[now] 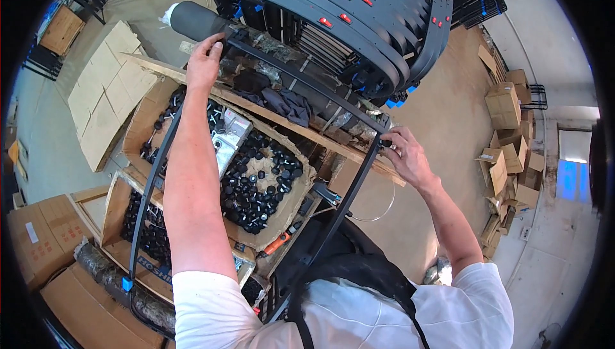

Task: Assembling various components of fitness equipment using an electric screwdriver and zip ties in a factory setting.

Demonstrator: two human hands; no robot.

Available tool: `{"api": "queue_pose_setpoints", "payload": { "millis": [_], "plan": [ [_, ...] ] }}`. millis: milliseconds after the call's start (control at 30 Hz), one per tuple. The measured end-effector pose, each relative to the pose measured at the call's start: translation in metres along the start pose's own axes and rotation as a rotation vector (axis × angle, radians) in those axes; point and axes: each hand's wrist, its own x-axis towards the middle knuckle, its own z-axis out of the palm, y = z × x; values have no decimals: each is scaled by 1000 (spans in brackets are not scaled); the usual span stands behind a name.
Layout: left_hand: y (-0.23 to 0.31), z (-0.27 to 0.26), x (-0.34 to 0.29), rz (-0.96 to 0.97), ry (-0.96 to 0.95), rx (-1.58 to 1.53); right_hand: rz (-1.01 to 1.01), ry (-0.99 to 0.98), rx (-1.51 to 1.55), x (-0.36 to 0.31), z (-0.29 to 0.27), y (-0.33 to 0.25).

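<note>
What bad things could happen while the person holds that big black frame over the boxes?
1. The black frame is long and held only near its far corners by the left hand and right hand; it might twist or slip.
2. The open cardboard box of small black parts lies right under it, so a dropped frame could perhaps scatter them.
3. The orange tool sits near a box edge and might get knocked off.

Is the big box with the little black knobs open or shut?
Open. The cardboard box has its flaps spread out, and the black knobs heaped inside show.
</note>
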Motion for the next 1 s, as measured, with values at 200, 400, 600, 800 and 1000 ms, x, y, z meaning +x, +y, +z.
{"api": "queue_pose_setpoints", "payload": {
  "millis": [200, 400, 600, 800, 1000],
  "plan": [
    [10, 5, 0, -205, -52, -100, 131, -113, -254, 12, -11, -18],
    [7, 0, -2, -96, 6, -14, 163, -95, -309, 22, -6, -25],
    [6, 3, -5, -143, -19, -16, 220, -164, -305, 21, -8, -28],
    [6, 2, -1, -137, 12, -153, 231, -234, -288, 17, -16, -18],
    [3, 2, 0, -114, 9, 69, 288, -320, -554, 33, -18, -32]
  ]
}}
